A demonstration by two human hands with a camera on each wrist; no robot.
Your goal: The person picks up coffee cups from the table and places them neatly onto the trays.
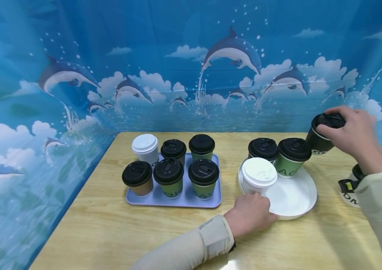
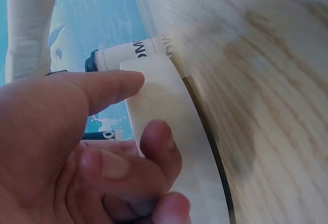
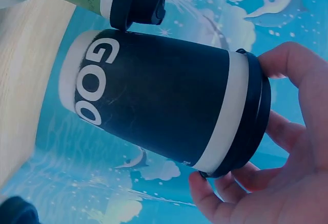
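Observation:
My right hand (image 1: 358, 129) grips a black paper cup (image 3: 159, 98) by its black lid, fingers spread around the lid's edge. White "GOO" lettering shows near the cup's base, which hangs tilted beside a green cup (image 1: 287, 165). At the near left rim of a round white plate (image 1: 294, 197), my left hand (image 1: 251, 213) holds on, thumb laid along the rim and other fingers curled against the outer wall. On the plate stand the green cup, a white-lidded cup (image 1: 259, 174) and a dark cup (image 1: 263, 149) behind it.
A lilac tray (image 1: 177, 202) on the left holds several lidded cups in two rows, including a brown one (image 1: 140, 180) and a white one (image 1: 145, 146). A white cup with black lettering (image 1: 349, 197) stands right of the plate, partly behind my right sleeve. A dolphin-print backdrop (image 1: 191, 75) borders the table.

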